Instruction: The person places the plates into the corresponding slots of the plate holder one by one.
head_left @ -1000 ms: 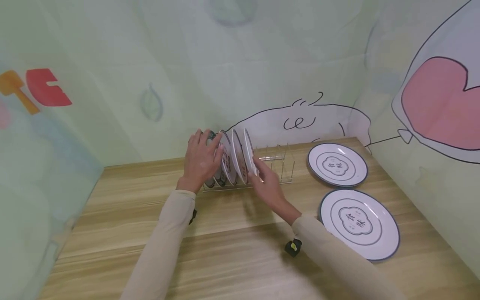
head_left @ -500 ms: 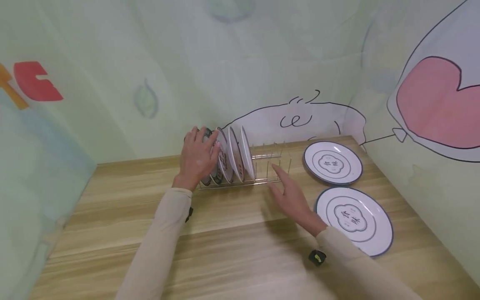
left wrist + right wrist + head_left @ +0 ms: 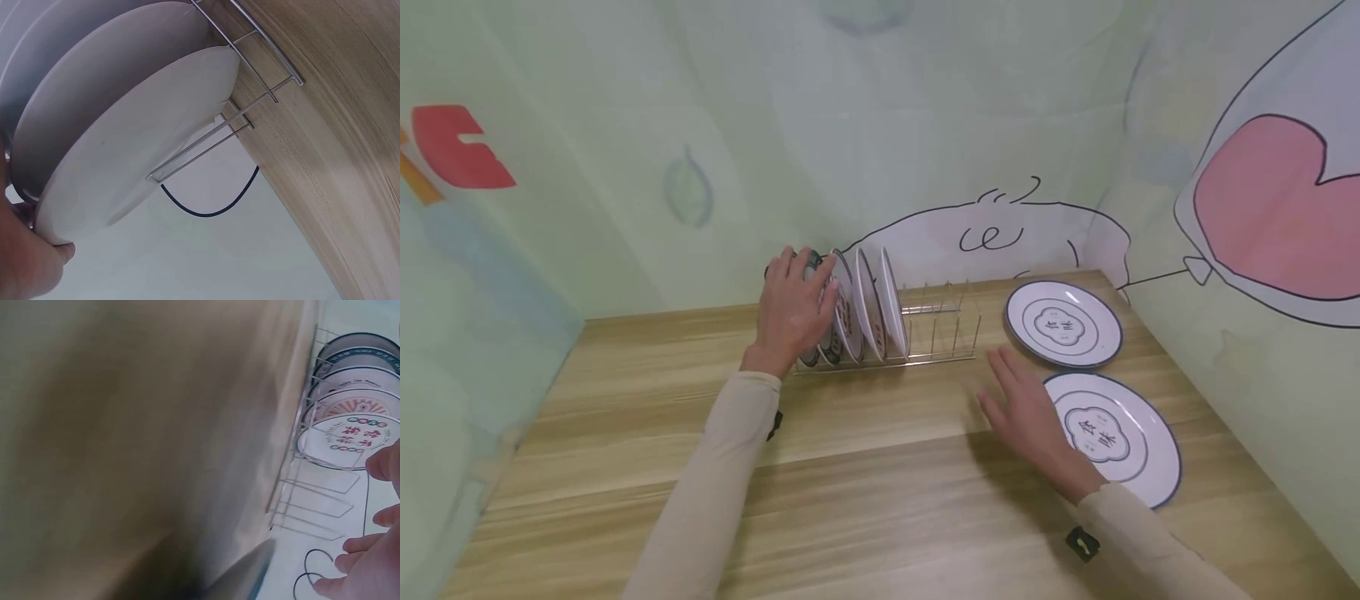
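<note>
Several plates (image 3: 892,304) stand on edge in the left part of a wire plate rack (image 3: 925,360). My left hand (image 3: 792,312) grips the leftmost plate at its upper edge; in the left wrist view, fingertips curl round the rim of that pale plate (image 3: 144,137). My right hand (image 3: 1033,425) is over the table, fingers extended and holding nothing, just left of a flat white plate (image 3: 1142,442) with a blue rim. The right wrist view shows the rightmost racked plate (image 3: 350,440), with red characters on its face, beyond the fingers (image 3: 390,515).
A second blue-rimmed plate (image 3: 1063,325) lies flat behind the first, right of the rack. Bare wire slots make up the rack's right end. The wooden table (image 3: 880,500) meets a printed cloth backdrop (image 3: 880,150) behind the rack and at both sides.
My right hand has let go of the rightmost racked plate and moved right and towards me, to beside the flat plates. The left hand stays on the leftmost plates.
</note>
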Demonstrator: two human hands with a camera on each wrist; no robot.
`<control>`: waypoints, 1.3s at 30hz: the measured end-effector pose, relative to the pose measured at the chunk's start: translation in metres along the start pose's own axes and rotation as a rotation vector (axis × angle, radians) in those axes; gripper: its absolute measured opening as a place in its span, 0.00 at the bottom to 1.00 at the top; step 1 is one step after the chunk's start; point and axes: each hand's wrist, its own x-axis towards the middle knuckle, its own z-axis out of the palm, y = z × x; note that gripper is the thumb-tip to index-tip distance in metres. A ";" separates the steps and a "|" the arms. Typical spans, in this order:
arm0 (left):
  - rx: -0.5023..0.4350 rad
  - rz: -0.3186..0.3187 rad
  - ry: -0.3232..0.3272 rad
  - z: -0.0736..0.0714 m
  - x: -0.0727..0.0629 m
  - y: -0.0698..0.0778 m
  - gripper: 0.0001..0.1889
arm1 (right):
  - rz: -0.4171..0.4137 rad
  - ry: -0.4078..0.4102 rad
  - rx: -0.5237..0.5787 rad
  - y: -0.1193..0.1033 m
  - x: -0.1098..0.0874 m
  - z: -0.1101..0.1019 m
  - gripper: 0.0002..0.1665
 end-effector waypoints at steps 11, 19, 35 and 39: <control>-0.009 -0.007 -0.006 0.001 0.002 0.001 0.28 | 0.064 -0.074 -0.166 0.017 -0.037 -0.005 0.37; -0.003 -0.012 -0.012 -0.001 0.002 0.002 0.28 | 0.155 -0.164 -0.264 0.023 -0.046 -0.010 0.41; -0.020 0.004 0.012 0.001 -0.002 0.003 0.28 | 0.261 -0.265 -0.357 0.031 -0.066 -0.010 0.40; -0.033 0.006 0.022 0.001 -0.002 0.003 0.27 | 0.265 -0.270 -0.356 0.034 -0.065 -0.008 0.38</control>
